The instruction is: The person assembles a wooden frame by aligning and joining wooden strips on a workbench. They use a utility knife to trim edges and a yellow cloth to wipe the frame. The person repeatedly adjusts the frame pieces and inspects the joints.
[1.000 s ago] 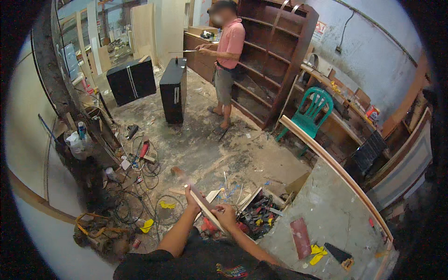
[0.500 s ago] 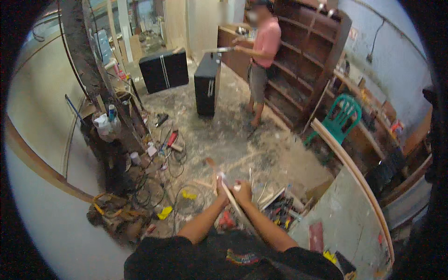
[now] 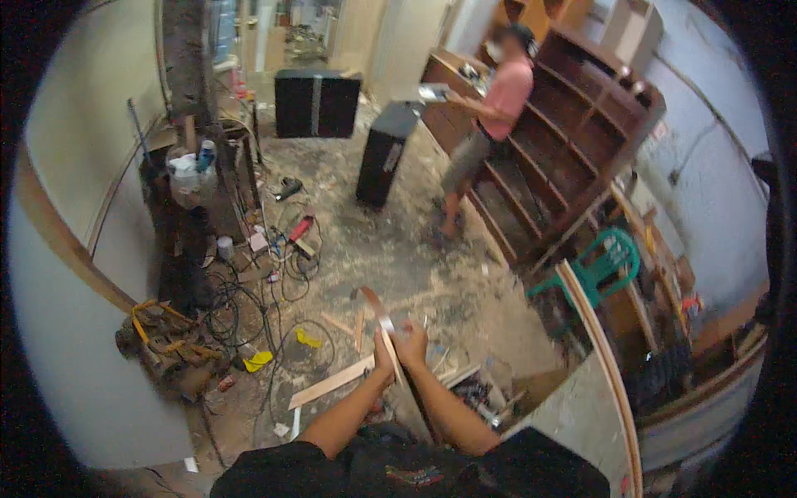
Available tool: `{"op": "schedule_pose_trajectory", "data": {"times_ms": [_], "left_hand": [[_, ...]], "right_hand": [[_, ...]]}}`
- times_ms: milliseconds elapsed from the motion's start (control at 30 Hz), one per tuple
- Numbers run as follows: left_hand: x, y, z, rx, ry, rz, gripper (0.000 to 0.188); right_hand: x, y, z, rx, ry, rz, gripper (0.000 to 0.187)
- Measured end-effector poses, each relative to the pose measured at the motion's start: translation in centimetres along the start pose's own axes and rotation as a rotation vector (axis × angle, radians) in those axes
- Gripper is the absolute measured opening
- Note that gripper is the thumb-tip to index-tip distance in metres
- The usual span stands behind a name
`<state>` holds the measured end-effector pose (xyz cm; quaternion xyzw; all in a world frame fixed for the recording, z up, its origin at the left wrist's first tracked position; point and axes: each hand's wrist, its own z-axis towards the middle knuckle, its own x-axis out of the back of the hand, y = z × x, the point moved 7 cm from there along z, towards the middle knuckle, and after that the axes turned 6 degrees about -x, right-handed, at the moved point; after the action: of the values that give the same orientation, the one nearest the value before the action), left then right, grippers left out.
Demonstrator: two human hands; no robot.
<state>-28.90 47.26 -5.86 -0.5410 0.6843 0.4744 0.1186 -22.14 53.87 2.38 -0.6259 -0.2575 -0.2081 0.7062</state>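
Note:
Both hands are out in front of me around a long, narrow board (image 3: pixel 397 363) that runs from my body away toward the floor. My left hand (image 3: pixel 383 357) is wrapped on its left side. Close beside it, my right hand (image 3: pixel 410 344) is closed at the board's right side, fingers curled near the far end. A thin brown strip (image 3: pixel 378 306), curling at its tip and shiny near my fingers, sticks out past the hands. How the strip joins the board is hidden by my fingers.
Beyond stand two black box-shaped cabinets (image 3: pixel 316 103) (image 3: pixel 385 158) and a person (image 3: pixel 505 100) in a pink shirt holding something flat. A brown shelf unit (image 3: pixel 573 124), green chair (image 3: pixel 610 263), tangled cables (image 3: pixel 237 303), a light plank (image 3: pixel 332 383) and a large panel (image 3: pixel 573 398) surround me.
My view has turned, so the room appears tilted and shifted. The brown strip shows more clearly beyond my hands, which stay on the board. The person still holds an object near the upright black cabinet.

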Motion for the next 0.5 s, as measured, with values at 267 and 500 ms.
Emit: {"op": "schedule_pose_trajectory", "data": {"times_ms": [267, 500], "left_hand": [[1.0, -0.5, 0.9, -0.036, -0.003, -0.01, 0.072], [4.4, -0.6, 5.1, 0.031, -0.303, 0.261, 0.049]], "right_hand": [[3.6, 2.6, -5.1, -0.138, -0.031, 0.007, 0.046], [12.5, 6.3, -17.1, -0.176, -0.085, -0.058, 0.028]]}}
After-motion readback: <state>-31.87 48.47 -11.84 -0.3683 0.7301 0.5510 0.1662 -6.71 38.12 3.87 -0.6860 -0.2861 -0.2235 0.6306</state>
